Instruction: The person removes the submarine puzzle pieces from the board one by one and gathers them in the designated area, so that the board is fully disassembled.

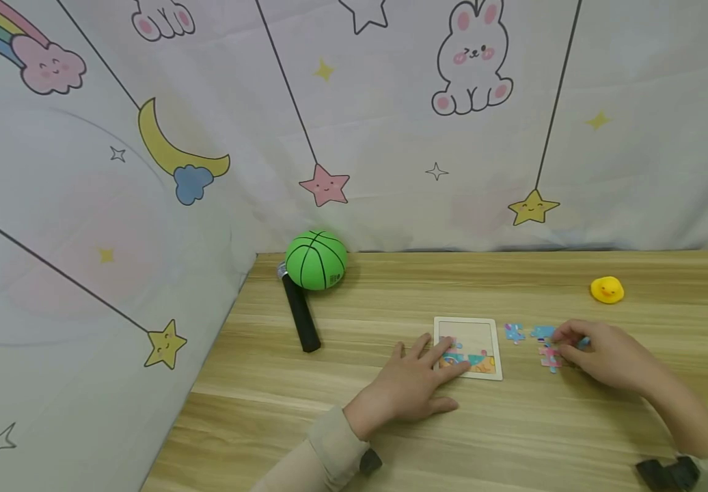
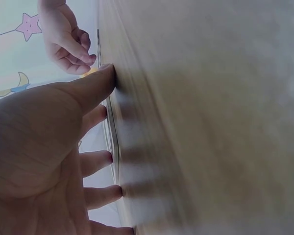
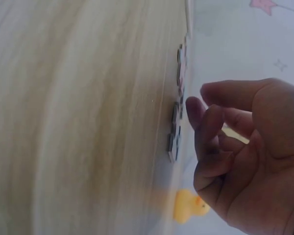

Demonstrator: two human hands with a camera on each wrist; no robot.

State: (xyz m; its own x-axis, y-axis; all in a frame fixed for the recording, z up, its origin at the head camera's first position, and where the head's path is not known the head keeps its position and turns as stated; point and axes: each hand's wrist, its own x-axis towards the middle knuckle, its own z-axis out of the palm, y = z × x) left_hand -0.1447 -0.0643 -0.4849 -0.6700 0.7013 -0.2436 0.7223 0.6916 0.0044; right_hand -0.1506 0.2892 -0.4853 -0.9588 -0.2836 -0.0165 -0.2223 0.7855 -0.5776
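Observation:
A square puzzle tray [image 1: 498, 348] lies on the table with several pieces along its bottom and left. My left hand [image 1: 412, 383] rests with spread fingers on the tray's left part and the table beside it; in the left wrist view the left hand [image 2: 44, 147] touches down with its fingertips. Right of the tray lie loose pieces: a blue and purple one [image 1: 514, 333], a blue one [image 1: 541, 332] and a pink one [image 1: 551, 359]. My right hand [image 1: 606, 355] hovers over these with fingers bent; in the right wrist view the right hand [image 3: 255, 152] shows no piece between thumb and fingers.
A green ball [image 1: 316, 260] sits at the back left, against a microphone with a black handle [image 1: 301, 311]. A yellow rubber duck [image 1: 607, 290] stands at the back right. Behind the table hangs a printed cloth [image 1: 391, 137].

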